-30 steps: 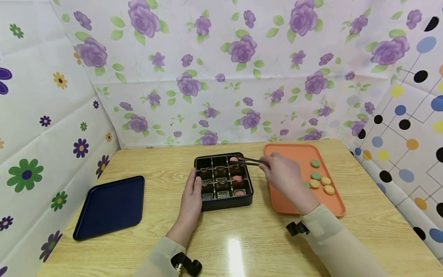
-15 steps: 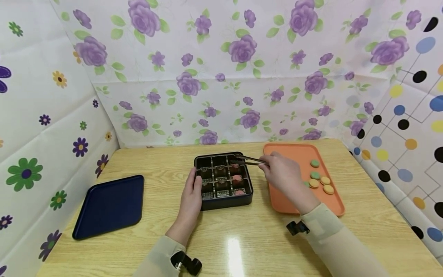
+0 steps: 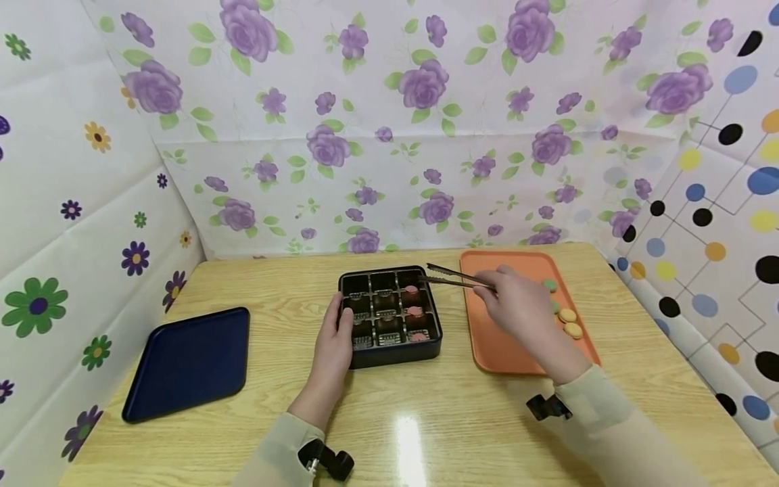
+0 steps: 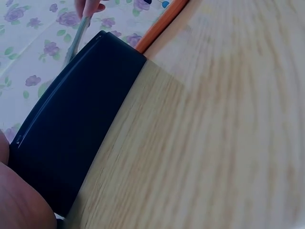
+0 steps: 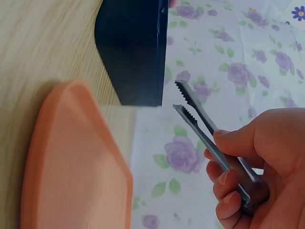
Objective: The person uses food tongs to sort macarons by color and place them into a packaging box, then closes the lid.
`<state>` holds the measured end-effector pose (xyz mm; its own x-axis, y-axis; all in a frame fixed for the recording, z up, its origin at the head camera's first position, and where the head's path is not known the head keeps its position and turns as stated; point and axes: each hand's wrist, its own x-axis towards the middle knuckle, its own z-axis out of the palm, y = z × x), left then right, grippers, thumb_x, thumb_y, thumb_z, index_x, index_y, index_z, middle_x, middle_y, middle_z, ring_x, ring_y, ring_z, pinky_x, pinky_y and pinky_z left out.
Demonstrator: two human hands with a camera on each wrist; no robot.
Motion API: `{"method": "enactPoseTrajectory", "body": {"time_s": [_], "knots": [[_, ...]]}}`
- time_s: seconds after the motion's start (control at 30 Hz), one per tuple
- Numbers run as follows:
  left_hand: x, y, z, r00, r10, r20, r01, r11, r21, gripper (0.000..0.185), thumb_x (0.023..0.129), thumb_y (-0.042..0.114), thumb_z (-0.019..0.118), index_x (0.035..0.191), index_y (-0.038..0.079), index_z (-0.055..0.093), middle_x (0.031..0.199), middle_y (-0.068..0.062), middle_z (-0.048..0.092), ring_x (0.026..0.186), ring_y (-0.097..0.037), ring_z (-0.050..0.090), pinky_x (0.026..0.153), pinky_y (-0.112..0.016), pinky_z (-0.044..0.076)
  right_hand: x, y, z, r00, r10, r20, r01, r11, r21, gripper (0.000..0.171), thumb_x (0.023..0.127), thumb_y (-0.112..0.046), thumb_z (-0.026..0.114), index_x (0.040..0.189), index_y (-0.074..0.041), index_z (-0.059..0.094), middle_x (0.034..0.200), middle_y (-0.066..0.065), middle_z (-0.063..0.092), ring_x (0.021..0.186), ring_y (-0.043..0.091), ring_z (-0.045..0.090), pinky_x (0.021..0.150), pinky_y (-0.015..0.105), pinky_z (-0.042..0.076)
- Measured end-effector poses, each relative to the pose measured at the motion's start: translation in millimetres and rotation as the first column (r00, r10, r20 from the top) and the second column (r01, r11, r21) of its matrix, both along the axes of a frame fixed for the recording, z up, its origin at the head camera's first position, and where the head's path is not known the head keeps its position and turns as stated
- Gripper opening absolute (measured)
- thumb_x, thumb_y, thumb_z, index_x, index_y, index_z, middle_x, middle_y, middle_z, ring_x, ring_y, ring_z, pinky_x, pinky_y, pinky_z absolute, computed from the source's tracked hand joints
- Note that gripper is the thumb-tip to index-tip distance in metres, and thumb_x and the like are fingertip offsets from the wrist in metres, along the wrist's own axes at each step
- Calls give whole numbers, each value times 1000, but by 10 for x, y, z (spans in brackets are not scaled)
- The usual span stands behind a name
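Note:
My right hand (image 3: pixel 517 301) grips slim metal tongs (image 5: pixel 209 136); their serrated tips are spread apart, with nothing between them, beside the far right corner of a black box (image 3: pixel 395 355). Clear plastic liners sit in the box's compartments. Down its right column lie a pink macaron (image 3: pixel 411 289) at the far end, a second pink macaron (image 3: pixel 414 311) in the middle and a third pink macaron (image 3: pixel 418 336) nearest me. My left hand (image 3: pixel 333 338) rests along the box's left side, fingers fairly straight; in the left wrist view it shows at the box's corner.
An orange tray (image 3: pixel 499 338) stands right of the box, bearing yellow macarons (image 3: pixel 573 330) and green macarons (image 3: pixel 550 285), some hidden behind my right hand. A dark blue tray (image 3: pixel 189 362) lies at the left. Floral cloth (image 3: pixel 389 169) hangs behind the wooden table (image 3: pixel 341 433).
The tongs let go of a pink macaron in the far right compartment, opened, and moved out to the right. My right hand shifted right over the orange tray; the left hand stayed on the box.

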<state>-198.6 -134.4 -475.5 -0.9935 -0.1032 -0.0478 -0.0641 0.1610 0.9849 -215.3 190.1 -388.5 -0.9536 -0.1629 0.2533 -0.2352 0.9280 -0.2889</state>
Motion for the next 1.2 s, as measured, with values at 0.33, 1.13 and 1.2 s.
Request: {"method": "enactPoseTrajectory", "body": {"time_s": [0.33, 1.13, 1.2], "knots": [[-7, 6, 22, 1000, 12, 19, -12, 999, 32, 61, 121, 42, 43, 178, 32, 23, 184, -3, 16, 168, -35, 17, 133, -63, 20, 107, 430, 15, 999, -24, -27, 23, 999, -35, 35, 114, -32, 67, 141, -12, 76, 105, 9, 67, 55, 17, 51, 47, 38, 39], [-35, 3, -66, 1000, 1, 7, -1, 1000, -13, 61, 122, 42, 41, 179, 35, 20, 184, -1, 15, 168, -34, 16, 133, -63, 20, 389, 1292, -155, 995, -96, -1, 96, 995, -31, 45, 114, -40, 66, 144, -8, 73, 104, 13, 70, 65, 19, 54, 51, 37, 38], [-43, 2, -66, 1000, -1, 3, 1, 1000, -16, 62, 122, 42, 42, 179, 34, 20, 184, -1, 15, 168, -34, 16, 133, -63, 19, 416, 1353, -178, 996, -88, -9, 88, 996, -28, 44, 113, -39, 67, 144, -8, 73, 110, 16, 72, 71, 21, 60, 52, 36, 40]]}}
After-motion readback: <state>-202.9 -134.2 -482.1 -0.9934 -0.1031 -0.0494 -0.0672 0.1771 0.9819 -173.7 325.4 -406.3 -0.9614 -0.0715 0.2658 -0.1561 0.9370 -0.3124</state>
